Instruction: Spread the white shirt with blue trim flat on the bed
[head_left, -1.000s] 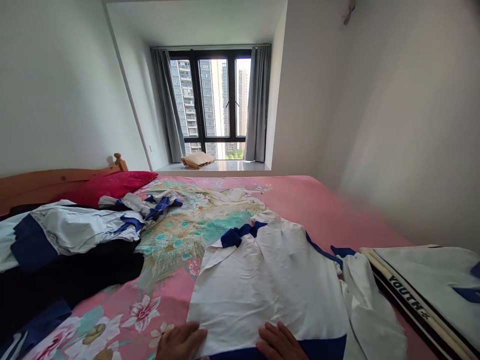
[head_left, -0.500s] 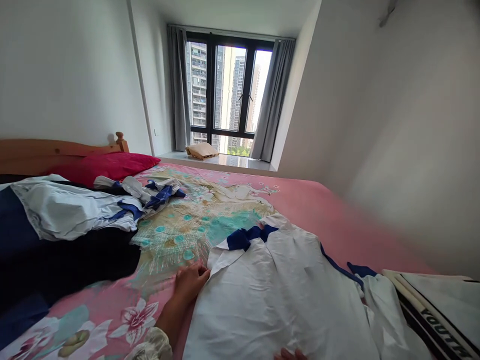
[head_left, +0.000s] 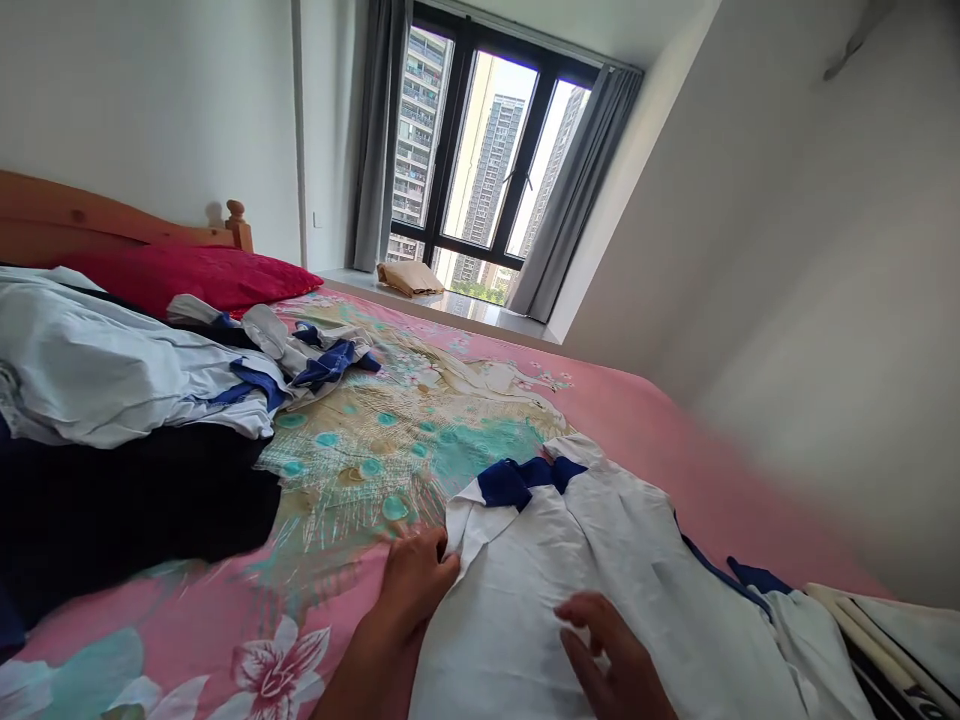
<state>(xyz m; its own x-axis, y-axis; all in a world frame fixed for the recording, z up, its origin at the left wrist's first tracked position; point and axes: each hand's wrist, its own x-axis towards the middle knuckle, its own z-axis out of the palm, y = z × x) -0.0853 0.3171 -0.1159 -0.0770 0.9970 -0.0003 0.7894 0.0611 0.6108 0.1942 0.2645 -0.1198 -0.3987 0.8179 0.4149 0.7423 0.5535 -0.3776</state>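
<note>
A white shirt point(head_left: 517, 610) with a dark blue collar point(head_left: 525, 482) lies spread on the bed in front of me. My left hand point(head_left: 418, 572) is at its left edge near the shoulder, fingers closed on the cloth. Above the middle of the shirt hovers my right hand point(head_left: 611, 645), thumb and fingers apart, holding nothing. The shirt's right sleeve point(head_left: 821, 640) with its blue cuff stretches toward the right side.
More white and blue clothing point(head_left: 127, 370) lies heaped at the left on black cloth point(head_left: 172, 490). Behind it is a red pillow point(head_left: 202, 275) by the wooden headboard point(head_left: 82, 215). Folded cream and black items point(head_left: 892, 640) lie at right. A tan bundle point(head_left: 409, 278) rests on the windowsill.
My right hand has come up from the bottom edge over the shirt. My left hand stays at the shirt's left edge. The view has tilted.
</note>
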